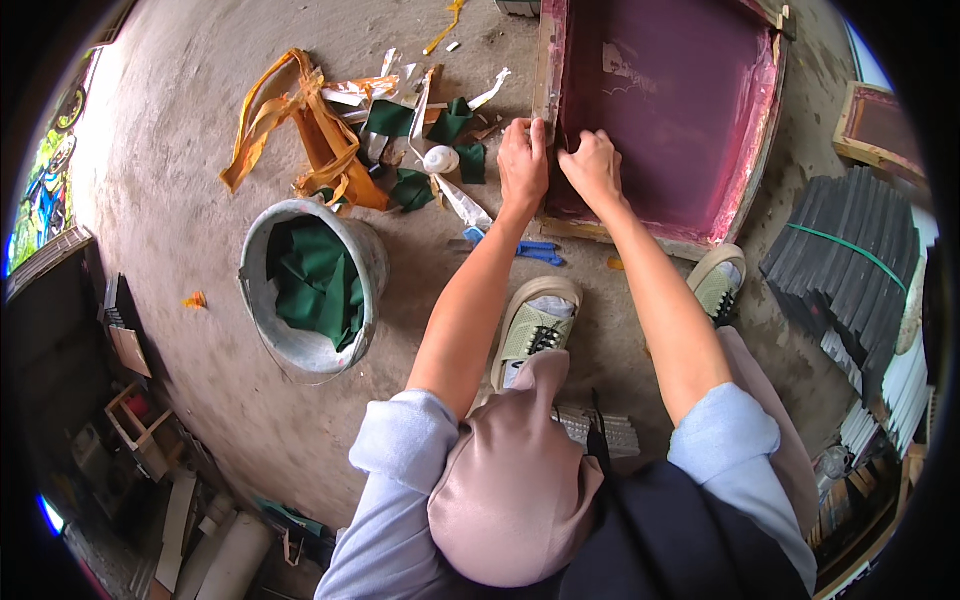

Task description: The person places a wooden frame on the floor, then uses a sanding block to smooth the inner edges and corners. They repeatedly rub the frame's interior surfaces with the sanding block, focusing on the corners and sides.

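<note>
A large screen-printing frame, with wooden rails and purple mesh, lies on the concrete floor in front of me. Pink and whitish residue runs along its inner border. My left hand is closed around the near part of the left rail, thumb on top. Just inside that rail, my right hand is curled in a pinch at the mesh's edge; what its fingertips hold is hidden. A blue-handled tool lies by the frame's near left corner, beside my left shoe.
On the left stands a grey bucket with green cloth inside. Orange strips, green scraps and a small white round object litter the floor. At right are a strapped bundle of dark strips and a smaller frame.
</note>
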The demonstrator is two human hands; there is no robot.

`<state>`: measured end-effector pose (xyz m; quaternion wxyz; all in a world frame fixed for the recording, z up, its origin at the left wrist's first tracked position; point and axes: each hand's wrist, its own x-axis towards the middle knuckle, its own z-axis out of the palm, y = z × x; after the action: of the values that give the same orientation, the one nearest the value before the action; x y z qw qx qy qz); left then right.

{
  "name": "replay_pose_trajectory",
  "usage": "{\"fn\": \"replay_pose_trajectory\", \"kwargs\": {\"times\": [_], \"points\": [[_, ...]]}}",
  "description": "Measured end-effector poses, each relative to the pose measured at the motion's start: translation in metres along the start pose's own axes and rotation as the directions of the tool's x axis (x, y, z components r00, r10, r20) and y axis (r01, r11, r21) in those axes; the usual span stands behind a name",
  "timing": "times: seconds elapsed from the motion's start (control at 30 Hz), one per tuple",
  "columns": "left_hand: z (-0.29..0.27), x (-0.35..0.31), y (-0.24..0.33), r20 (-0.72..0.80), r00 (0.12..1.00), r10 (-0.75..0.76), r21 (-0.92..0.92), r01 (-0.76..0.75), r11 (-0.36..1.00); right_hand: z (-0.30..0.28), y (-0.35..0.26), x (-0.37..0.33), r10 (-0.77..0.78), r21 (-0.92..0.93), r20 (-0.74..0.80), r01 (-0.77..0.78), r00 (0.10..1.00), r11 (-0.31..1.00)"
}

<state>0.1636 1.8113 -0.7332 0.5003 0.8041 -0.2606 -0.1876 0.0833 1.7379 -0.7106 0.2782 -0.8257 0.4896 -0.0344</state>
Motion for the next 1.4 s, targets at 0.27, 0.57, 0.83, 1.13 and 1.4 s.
{"fn": "replay_pose_trajectory", "kwargs": {"times": [0.27, 0.57, 0.83, 1.13, 1.4], "points": [[-0.001, 0.0, 0.003, -0.021, 1.0, -0.01, 0.024, 0.01, 1.0, -0.004, -0.002, 0.009, -0.026, -0.001, 0.072, 0.026, 0.997, 1.0], [-0.001, -0.002, 0.003, -0.035, 0.999, -0.006, -0.022, 0.005, 1.0, 0.004, 0.008, 0.005, -0.112, 0.048, -0.024, 0.113, 0.993, 0.992], [-0.003, -0.003, 0.002, -0.041, 0.999, -0.013, -0.027, 0.012, 1.0, -0.015, -0.009, 0.012, -0.001, -0.094, 0.157, 0.016, 0.988, 0.995], [-0.001, -0.002, -0.001, -0.052, 0.998, 0.03, -0.019, -0.031, 0.999, -0.029, -0.023, 0.035, 0.19, -0.159, 0.387, -0.138, 0.902, 0.978], [-0.002, -0.002, -0.002, -0.047, 0.999, 0.028, -0.004, -0.028, 1.0, -0.027, -0.023, 0.025, 0.144, -0.076, 0.279, -0.127, 0.949, 0.989]]}}
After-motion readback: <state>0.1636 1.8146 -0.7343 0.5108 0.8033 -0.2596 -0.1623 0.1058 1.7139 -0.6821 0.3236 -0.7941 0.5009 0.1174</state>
